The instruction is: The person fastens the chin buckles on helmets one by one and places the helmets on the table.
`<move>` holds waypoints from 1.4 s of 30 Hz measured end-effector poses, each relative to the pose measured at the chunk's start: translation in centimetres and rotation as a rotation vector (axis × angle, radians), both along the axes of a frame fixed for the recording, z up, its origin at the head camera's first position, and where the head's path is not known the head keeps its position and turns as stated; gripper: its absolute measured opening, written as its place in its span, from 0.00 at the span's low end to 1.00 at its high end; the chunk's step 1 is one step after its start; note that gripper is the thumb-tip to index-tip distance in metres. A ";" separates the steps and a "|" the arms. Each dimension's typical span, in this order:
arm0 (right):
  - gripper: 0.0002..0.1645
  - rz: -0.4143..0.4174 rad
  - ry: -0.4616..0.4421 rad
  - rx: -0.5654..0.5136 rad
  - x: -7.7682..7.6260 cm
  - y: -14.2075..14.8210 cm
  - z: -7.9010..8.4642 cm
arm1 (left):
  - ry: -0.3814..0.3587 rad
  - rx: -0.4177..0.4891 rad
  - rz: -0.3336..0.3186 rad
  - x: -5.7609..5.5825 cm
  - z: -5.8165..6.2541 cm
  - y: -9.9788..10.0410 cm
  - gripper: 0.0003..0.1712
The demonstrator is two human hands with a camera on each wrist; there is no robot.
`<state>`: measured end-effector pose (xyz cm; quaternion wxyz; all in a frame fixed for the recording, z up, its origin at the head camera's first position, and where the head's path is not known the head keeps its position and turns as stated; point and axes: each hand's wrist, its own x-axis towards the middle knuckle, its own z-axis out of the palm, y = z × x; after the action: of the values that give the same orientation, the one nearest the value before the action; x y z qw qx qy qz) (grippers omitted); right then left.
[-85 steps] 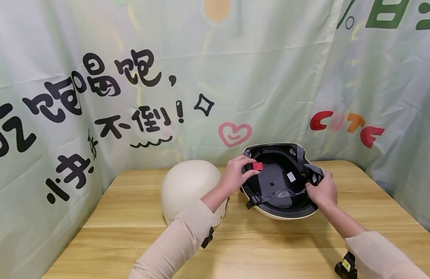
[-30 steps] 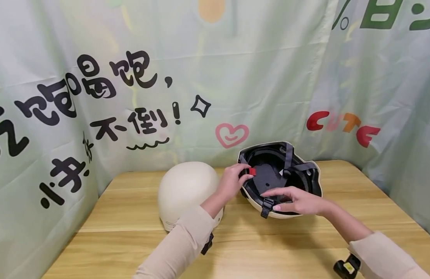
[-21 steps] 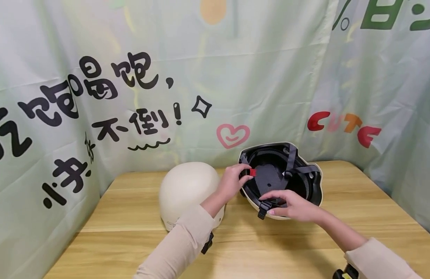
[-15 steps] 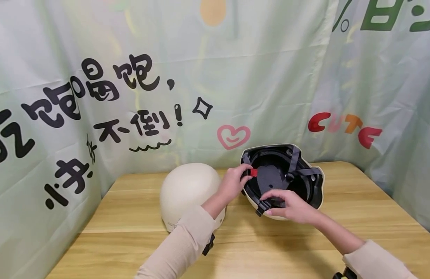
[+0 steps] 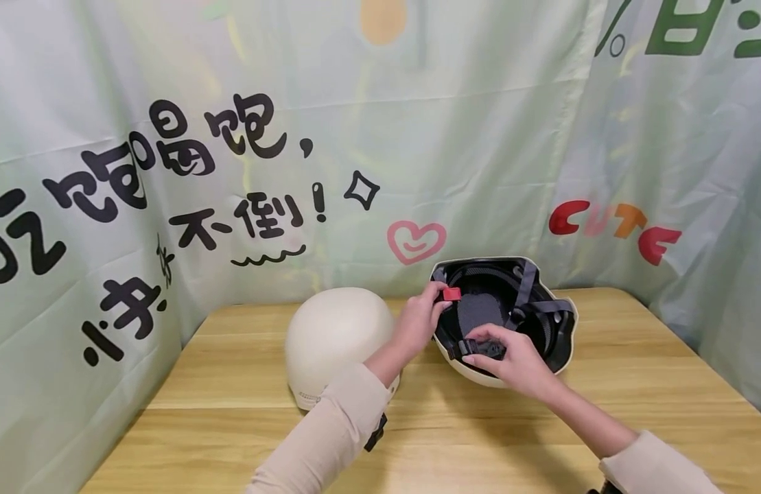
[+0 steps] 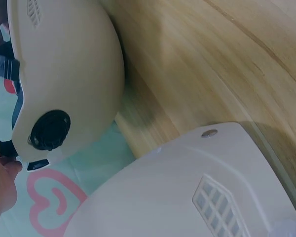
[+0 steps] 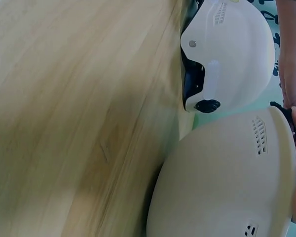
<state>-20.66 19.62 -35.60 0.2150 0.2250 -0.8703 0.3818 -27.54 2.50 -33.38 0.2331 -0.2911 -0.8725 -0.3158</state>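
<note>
An upturned cream helmet (image 5: 482,377) rests on the table, its black padded inside and grey straps facing up. At its left rim my left hand (image 5: 414,322) pinches a chin-strap buckle with a red tab (image 5: 452,293). My right hand (image 5: 521,360) pinches a black plastic buckle (image 5: 466,348) between thumb and fingers, over the near rim. In the left wrist view the shell (image 6: 79,64) shows a round black knob (image 6: 50,129). The right wrist view has the shell (image 7: 222,182) low, with fingertips partly cut off at the right edge.
A second cream helmet (image 5: 333,343) stands dome up on the left, partly behind the left forearm, a black strap end (image 5: 376,433) beside it. The wooden table (image 5: 232,384) meets a printed cloth backdrop (image 5: 479,137) behind. A dark object's edge (image 5: 605,488) shows under the right sleeve.
My right hand has left the helmet's right side and taken the black buckle at the near rim, lifting it inward and up. My left hand keeps hold of the red-tabbed buckle.
</note>
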 end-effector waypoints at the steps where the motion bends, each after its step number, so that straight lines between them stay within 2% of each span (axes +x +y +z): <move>1: 0.13 -0.002 -0.006 -0.012 0.1 -0.1 0.0 | -0.002 0.003 -0.006 0.0 -0.1 0.1 0.14; 9: 0.14 -0.013 -0.053 -0.096 0.2 -0.3 0.0 | 0.003 0.016 -0.015 -0.1 -0.6 0.6 0.14; 15: 0.14 -0.004 -0.103 -0.217 -0.1 -0.5 0.2 | 0.025 0.027 -0.021 -0.4 -0.8 0.3 0.14; 22: 0.15 -0.006 -0.172 -0.275 -0.3 0.0 0.8 | 0.076 -0.110 0.015 -0.5 -1.2 -0.1 0.14; 28: 0.15 -0.003 -0.150 -0.293 -0.9 0.8 1.3 | 0.089 -0.094 0.010 -0.6 -1.4 -0.1 0.14; 34: 0.15 -0.033 -0.126 -0.428 -2.1 1.2 1.7 | 0.099 -0.102 0.030 -0.6 -1.3 0.0 0.14; 38: 0.17 -0.045 -0.195 -0.531 -2.9 1.2 1.8 | 0.091 -0.131 0.039 -0.5 -1.3 0.0 0.14; 42: 0.17 -0.063 -0.267 -0.595 -3.5 0.9 1.9 | 0.105 -0.114 0.043 -0.5 -1.3 0.1 0.15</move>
<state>-24.13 20.55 -33.69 0.1670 0.0730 -0.7477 0.6386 -28.07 2.58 -34.71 0.2683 -0.3011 -0.8817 -0.2447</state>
